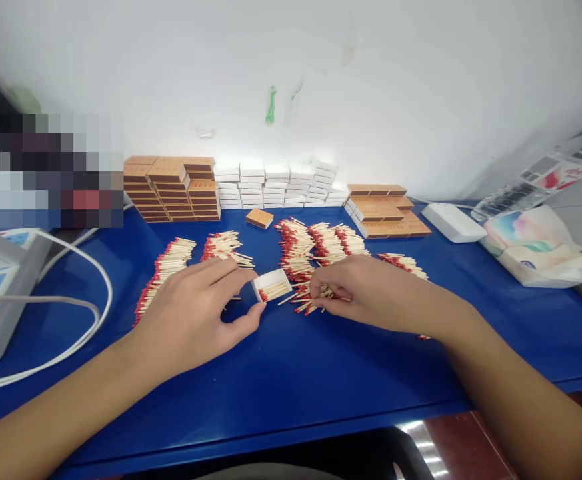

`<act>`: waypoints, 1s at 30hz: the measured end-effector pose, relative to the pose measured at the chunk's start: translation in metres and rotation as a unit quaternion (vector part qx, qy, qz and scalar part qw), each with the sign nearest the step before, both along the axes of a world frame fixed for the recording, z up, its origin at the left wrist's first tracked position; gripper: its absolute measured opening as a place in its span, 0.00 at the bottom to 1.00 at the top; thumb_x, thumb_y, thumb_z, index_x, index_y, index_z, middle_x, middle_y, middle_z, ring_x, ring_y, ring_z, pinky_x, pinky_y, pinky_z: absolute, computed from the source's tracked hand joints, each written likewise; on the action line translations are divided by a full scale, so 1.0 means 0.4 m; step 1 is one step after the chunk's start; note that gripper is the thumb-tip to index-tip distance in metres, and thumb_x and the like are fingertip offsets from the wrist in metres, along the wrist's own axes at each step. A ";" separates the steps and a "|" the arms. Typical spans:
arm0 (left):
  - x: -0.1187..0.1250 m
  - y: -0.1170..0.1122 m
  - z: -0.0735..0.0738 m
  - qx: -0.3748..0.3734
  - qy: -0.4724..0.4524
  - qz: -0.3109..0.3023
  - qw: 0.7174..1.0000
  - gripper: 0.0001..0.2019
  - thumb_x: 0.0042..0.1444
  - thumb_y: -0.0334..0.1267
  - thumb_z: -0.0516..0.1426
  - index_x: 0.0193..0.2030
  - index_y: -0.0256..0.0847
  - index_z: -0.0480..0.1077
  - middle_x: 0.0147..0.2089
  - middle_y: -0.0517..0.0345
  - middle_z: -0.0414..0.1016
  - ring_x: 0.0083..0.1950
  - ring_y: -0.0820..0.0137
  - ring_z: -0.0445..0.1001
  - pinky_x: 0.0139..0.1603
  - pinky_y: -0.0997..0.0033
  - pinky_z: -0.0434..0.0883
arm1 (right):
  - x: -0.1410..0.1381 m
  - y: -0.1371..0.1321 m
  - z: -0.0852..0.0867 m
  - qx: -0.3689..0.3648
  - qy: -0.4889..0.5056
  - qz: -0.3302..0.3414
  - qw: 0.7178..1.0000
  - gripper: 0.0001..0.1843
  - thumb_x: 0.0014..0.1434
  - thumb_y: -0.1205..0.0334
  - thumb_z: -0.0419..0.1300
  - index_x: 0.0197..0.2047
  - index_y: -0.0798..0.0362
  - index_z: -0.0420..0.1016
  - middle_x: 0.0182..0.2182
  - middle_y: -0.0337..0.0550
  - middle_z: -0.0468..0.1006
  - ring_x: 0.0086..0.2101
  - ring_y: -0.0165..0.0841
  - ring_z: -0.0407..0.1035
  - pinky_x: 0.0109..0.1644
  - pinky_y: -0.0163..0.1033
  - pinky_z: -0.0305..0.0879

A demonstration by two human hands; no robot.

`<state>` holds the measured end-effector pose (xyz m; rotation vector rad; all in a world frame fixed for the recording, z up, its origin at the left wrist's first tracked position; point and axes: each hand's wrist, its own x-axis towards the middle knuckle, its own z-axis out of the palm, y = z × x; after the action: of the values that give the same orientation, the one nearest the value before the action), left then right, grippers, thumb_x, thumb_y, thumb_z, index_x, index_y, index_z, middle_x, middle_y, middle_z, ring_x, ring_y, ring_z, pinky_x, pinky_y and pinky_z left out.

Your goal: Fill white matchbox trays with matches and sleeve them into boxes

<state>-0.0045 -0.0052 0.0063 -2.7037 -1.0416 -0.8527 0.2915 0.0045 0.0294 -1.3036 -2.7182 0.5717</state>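
Observation:
My left hand (pixel 203 310) grips a small white matchbox tray (pixel 281 279) by its left end, between thumb and fingers. Several red-tipped matches lie inside it, and the tray is tipped toward me. Just to the right, my right hand (pixel 353 290) is closed, its curled fingers pinching matches (pixel 327 291) at the near end of a long heap of loose matches (pixel 295 250). How many it pinches is hidden by the fingers. Behind the tray lies a single orange-brown matchbox (pixel 259 218). More rows of matches (pixel 165 277) spread out behind my left hand.
Along the wall stand stacked brown matchboxes (pixel 171 190), white trays (pixel 275 183) and more brown boxes (pixel 388 213). A power strip (pixel 1 287) with white cables sits at left. At right are a white adapter (pixel 453 222), a tissue pack (pixel 535 247) and a plastic bottle (pixel 525 187) on the blue table (pixel 291 380).

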 end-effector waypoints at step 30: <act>-0.002 -0.003 -0.011 -0.031 0.021 -0.030 0.999 0.11 0.68 0.40 0.63 0.53 0.40 0.79 0.45 0.51 0.84 0.41 0.63 0.83 0.39 0.63 0.77 | 0.006 -0.011 0.028 -0.048 0.064 -0.024 0.997 0.14 0.76 0.52 0.56 0.42 0.50 0.76 0.28 0.35 0.75 0.26 0.29 0.61 0.32 0.37 0.54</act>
<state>-0.0053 -0.0064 0.0018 -2.8036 -1.0001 -0.7813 0.2939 0.0000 0.0408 -1.3007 -2.5798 0.7609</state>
